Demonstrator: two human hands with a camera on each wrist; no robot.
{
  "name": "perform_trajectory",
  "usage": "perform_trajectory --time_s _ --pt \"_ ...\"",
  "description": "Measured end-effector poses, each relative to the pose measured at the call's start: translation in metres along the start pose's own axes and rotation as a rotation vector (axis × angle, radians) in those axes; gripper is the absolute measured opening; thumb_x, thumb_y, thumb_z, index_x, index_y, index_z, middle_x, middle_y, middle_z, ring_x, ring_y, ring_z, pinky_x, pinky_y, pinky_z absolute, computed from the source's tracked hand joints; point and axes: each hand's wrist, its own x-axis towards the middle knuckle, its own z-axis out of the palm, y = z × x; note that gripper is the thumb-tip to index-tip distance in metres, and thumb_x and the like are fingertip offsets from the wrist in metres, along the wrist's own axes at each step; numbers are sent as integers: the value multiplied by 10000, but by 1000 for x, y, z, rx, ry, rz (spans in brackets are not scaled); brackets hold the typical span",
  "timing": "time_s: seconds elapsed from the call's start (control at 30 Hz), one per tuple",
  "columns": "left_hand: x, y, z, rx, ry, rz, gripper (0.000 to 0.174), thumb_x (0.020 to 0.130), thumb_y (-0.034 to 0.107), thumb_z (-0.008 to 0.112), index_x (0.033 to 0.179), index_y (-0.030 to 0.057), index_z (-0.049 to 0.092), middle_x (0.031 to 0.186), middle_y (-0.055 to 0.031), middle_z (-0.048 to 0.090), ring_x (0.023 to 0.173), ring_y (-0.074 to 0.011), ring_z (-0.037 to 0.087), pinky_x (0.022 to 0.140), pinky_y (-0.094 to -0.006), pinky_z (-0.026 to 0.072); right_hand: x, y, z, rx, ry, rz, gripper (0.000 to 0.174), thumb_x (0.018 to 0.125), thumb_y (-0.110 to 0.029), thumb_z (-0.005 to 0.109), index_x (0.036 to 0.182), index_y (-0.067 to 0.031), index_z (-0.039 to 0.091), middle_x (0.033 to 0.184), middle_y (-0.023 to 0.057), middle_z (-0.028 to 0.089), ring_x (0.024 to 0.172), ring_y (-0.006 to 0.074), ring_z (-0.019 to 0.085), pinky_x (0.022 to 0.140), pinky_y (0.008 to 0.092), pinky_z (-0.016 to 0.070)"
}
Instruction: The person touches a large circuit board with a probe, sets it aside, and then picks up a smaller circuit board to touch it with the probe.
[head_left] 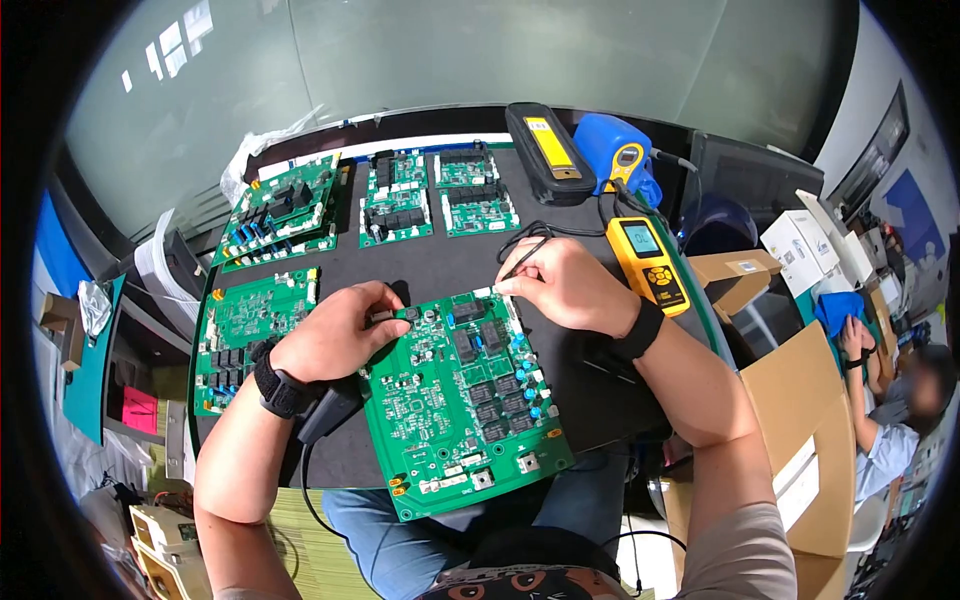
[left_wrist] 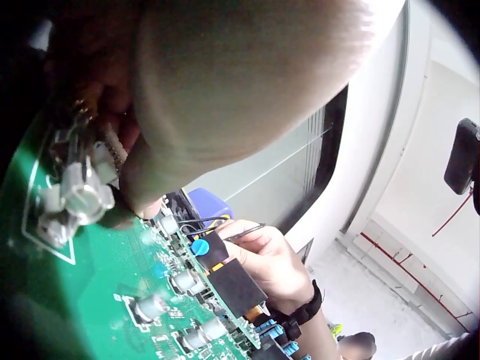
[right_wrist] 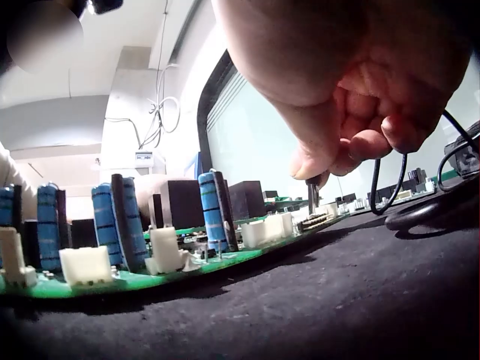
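A large green circuit board (head_left: 415, 450) lies in front of me, its near edge out over my lap. My left hand (head_left: 335, 325) grips its far left corner, thumb on top and fingers curled at the edge; in the left wrist view this hand (left_wrist: 217, 90) looms close over white components. At the far right corner my right hand (head_left: 572, 285) pinches a thin black test lead (head_left: 524, 262). The right wrist view has the lead's dark end (right_wrist: 313, 191) between thumb and fingers, pointing down at the board's edge, right by white connectors (right_wrist: 270, 229).
A yellow handheld meter (head_left: 648, 265) lies to the right, below a blue soldering station (head_left: 610, 150) and a black case (head_left: 550, 155). Smaller boards (head_left: 395, 215) and stacked boards (head_left: 285, 215) fill the back and left. An open cardboard box (head_left: 800, 440) stands right; another person (head_left: 880, 420) sits beyond.
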Motion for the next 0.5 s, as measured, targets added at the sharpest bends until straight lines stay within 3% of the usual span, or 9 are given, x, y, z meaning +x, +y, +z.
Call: perform_trajectory --time_s 0.1,0.17,0.37,0.4,0.47,0.5 --pt "0 1 3 4 8 29 242 973 153 714 1116 -16 614 917 -41 662 867 -85 597 771 -274 509 -2 -5 -3 -25 -17 -9 139 880 -122 749 882 16 732 820 86 675 684 171 585 638 315 470" --pt "0 -2 3 -2 26 52 262 942 168 739 1081 -27 632 916 -150 697 866 -218 675 798 -349 532 -3 -7 -4 -44 -33 -3 140 879 -125 750 882 14 733 816 85 673 685 177 583 642 318 469" --pt "2 -5 1 -23 16 44 262 938 176 737 1063 -34 642 913 -168 702 882 -248 691 804 -367 540 0 -3 1 -81 -45 6 136 874 -123 747 870 12 727 818 88 670 690 210 581 649 335 470" --pt "1 -3 0 -23 16 46 262 938 176 737 1063 -34 642 913 -168 702 882 -248 691 804 -367 540 2 0 3 -72 -35 -40 136 877 -119 741 863 14 719 820 97 669 689 217 583 647 340 470" --pt "1 1 -1 46 -1 30 218 968 131 715 1093 -20 620 882 -45 667 830 -91 599 734 -278 507 3 -1 4 -67 -23 -85 137 880 -116 736 856 17 711 822 105 668 688 224 584 645 345 470" --pt "2 -1 0 46 -1 34 218 968 131 715 1093 -20 620 882 -45 667 830 -91 599 734 -278 507 4 -7 3 -74 -58 -23 141 885 -113 728 855 22 703 819 116 665 682 232 586 640 350 469"
